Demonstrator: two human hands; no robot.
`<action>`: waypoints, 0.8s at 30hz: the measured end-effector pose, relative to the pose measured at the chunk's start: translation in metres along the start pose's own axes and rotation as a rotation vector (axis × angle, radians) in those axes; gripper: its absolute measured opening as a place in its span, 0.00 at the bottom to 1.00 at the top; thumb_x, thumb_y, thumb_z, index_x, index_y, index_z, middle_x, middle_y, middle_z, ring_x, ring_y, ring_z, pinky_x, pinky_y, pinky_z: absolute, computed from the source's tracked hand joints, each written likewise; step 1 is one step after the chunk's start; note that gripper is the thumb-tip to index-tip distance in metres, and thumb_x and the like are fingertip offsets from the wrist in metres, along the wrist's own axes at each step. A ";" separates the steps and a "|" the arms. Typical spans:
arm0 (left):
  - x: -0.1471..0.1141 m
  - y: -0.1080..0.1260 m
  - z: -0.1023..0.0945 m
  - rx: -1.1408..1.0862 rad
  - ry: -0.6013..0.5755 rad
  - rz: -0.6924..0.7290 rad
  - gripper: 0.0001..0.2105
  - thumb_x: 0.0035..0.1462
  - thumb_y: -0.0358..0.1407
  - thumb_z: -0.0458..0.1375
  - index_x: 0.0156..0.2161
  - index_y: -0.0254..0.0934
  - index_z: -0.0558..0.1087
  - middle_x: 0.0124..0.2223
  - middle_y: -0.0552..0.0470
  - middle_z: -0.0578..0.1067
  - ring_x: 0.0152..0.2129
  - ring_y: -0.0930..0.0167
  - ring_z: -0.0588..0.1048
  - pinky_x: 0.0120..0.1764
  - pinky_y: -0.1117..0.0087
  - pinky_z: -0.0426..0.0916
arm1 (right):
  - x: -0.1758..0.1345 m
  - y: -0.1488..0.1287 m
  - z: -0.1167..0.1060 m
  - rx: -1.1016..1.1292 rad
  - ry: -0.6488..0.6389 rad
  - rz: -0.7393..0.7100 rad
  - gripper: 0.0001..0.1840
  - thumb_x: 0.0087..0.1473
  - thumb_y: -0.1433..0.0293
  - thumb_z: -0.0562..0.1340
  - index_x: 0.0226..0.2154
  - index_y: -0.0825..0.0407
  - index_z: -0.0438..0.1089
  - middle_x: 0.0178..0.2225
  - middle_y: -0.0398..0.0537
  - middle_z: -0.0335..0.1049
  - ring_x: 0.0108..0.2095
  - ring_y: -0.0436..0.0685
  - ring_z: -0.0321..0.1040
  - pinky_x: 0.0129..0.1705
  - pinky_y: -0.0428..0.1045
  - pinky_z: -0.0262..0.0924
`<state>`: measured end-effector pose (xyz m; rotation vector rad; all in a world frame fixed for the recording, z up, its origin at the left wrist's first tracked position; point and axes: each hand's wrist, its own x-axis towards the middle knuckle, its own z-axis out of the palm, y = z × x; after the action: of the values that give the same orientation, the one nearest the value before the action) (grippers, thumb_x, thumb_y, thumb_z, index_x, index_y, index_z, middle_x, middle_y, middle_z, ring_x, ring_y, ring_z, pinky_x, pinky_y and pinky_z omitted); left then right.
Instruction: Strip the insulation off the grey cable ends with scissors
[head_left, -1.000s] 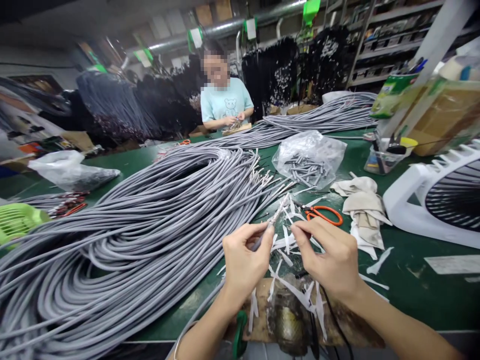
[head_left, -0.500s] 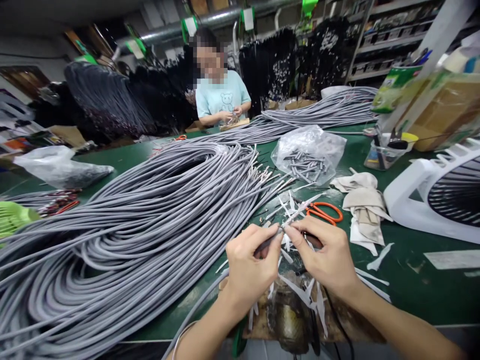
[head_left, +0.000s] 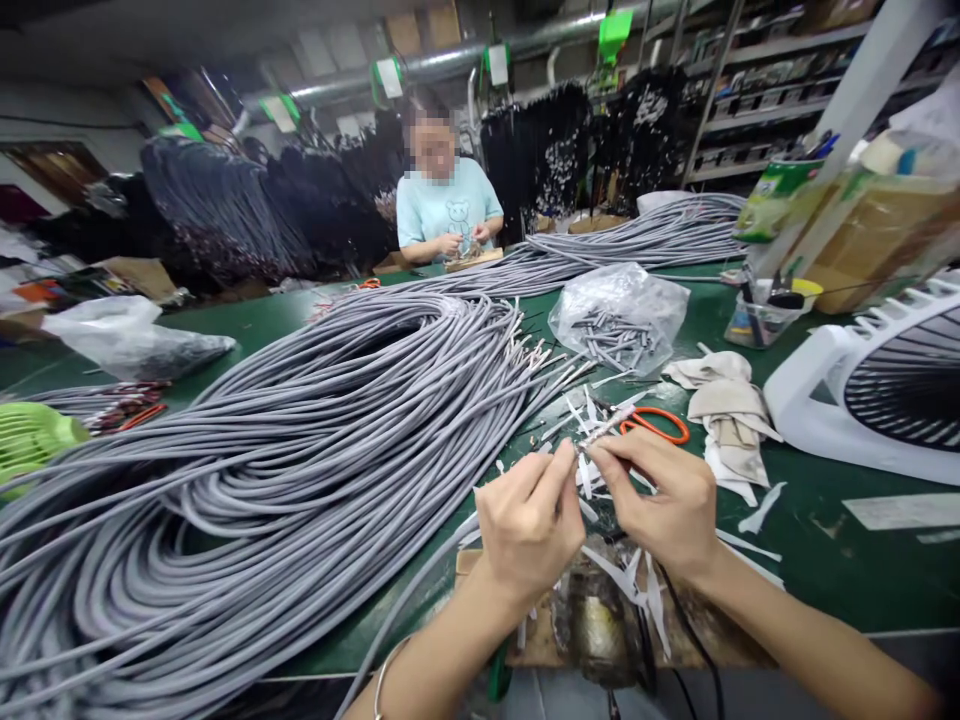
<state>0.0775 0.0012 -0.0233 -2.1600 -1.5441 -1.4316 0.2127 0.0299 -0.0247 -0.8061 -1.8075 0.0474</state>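
My left hand (head_left: 529,520) is closed with its fingertips pinched near the end of a grey cable (head_left: 418,590), which runs up from the lower left to the hand. My right hand (head_left: 664,495) pinches the pale stripped end of the cable (head_left: 598,433), close to the left fingertips. What lies exactly between the fingers is partly hidden. Just beyond my hands are orange-handled scissors (head_left: 654,424) among white scraps. Below them sits a small machine with a dull metal body (head_left: 596,625) on a wooden board (head_left: 544,640).
A large coil of grey cables (head_left: 300,450) fills the left side. Beyond my hands lies a plastic bag of short grey pieces (head_left: 616,322). Cloths (head_left: 727,405) and a white fan (head_left: 885,400) stand right. Across the green table (head_left: 817,570) a person (head_left: 448,210) handles small items.
My left hand has rolled over, so its back shows more and its fingers curl tighter. Both hands appear slightly further right, as the view has shifted a little.
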 end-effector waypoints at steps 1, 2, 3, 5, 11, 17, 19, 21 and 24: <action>0.001 -0.004 0.001 -0.001 -0.023 -0.038 0.11 0.51 0.27 0.55 0.40 0.32 0.75 0.27 0.48 0.75 0.23 0.73 0.73 0.28 0.74 0.66 | 0.000 -0.004 0.000 0.016 -0.011 -0.063 0.06 0.48 0.77 0.59 0.30 0.52 0.68 0.25 0.44 0.71 0.25 0.49 0.66 0.30 0.46 0.60; 0.003 -0.009 0.002 -0.025 -0.059 -0.119 0.10 0.51 0.28 0.55 0.38 0.32 0.76 0.27 0.47 0.75 0.23 0.72 0.73 0.28 0.73 0.66 | -0.001 -0.008 -0.001 0.050 -0.034 -0.166 0.06 0.49 0.77 0.58 0.30 0.51 0.68 0.23 0.43 0.70 0.23 0.49 0.65 0.27 0.45 0.59; 0.007 -0.013 0.002 -0.071 -0.093 -0.229 0.08 0.50 0.29 0.56 0.35 0.33 0.76 0.26 0.47 0.75 0.22 0.72 0.72 0.28 0.72 0.66 | -0.001 -0.011 -0.002 0.096 -0.057 -0.276 0.07 0.49 0.77 0.57 0.30 0.51 0.68 0.21 0.42 0.69 0.21 0.48 0.63 0.25 0.45 0.58; 0.015 -0.022 0.000 -0.238 -0.131 -0.478 0.07 0.48 0.32 0.58 0.30 0.31 0.77 0.25 0.47 0.75 0.21 0.72 0.72 0.27 0.72 0.66 | -0.001 -0.014 -0.003 0.159 -0.084 -0.367 0.08 0.49 0.77 0.56 0.30 0.50 0.68 0.20 0.41 0.69 0.20 0.47 0.62 0.23 0.45 0.56; 0.025 -0.013 -0.004 -0.907 -0.177 -0.793 0.13 0.46 0.39 0.59 0.30 0.27 0.74 0.19 0.55 0.67 0.11 0.83 0.55 0.14 0.80 0.49 | 0.003 0.000 0.001 0.020 -0.008 0.089 0.03 0.50 0.74 0.59 0.29 0.53 0.68 0.25 0.44 0.69 0.24 0.48 0.64 0.28 0.45 0.59; 0.021 0.001 -0.003 -0.907 -0.182 -0.778 0.14 0.45 0.41 0.61 0.29 0.28 0.73 0.19 0.55 0.66 0.12 0.83 0.55 0.13 0.79 0.48 | 0.002 0.000 0.004 0.023 -0.061 0.149 0.06 0.53 0.72 0.56 0.28 0.53 0.68 0.23 0.43 0.68 0.24 0.48 0.63 0.29 0.44 0.58; 0.021 0.000 -0.003 -0.890 -0.180 -0.768 0.14 0.45 0.41 0.61 0.29 0.28 0.73 0.19 0.54 0.66 0.12 0.83 0.55 0.13 0.79 0.49 | 0.002 0.000 0.003 0.024 -0.062 0.165 0.07 0.53 0.71 0.56 0.28 0.53 0.68 0.23 0.43 0.68 0.24 0.48 0.63 0.29 0.44 0.58; 0.020 -0.001 -0.003 -0.882 -0.178 -0.758 0.14 0.46 0.41 0.60 0.30 0.28 0.73 0.19 0.55 0.67 0.12 0.83 0.56 0.13 0.79 0.50 | 0.002 -0.001 0.003 0.028 -0.067 0.176 0.07 0.53 0.71 0.56 0.27 0.53 0.68 0.23 0.43 0.68 0.24 0.49 0.63 0.29 0.45 0.58; 0.017 -0.001 -0.001 -0.826 -0.185 -0.715 0.12 0.47 0.40 0.59 0.31 0.30 0.74 0.20 0.54 0.69 0.12 0.80 0.60 0.14 0.78 0.53 | 0.003 -0.001 0.003 0.050 -0.062 0.203 0.07 0.53 0.71 0.57 0.27 0.52 0.68 0.23 0.43 0.68 0.23 0.48 0.63 0.28 0.44 0.57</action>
<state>0.0763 0.0125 -0.0105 -2.2418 -2.2243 -2.5150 0.2091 0.0316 -0.0226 -0.9585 -1.7691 0.2506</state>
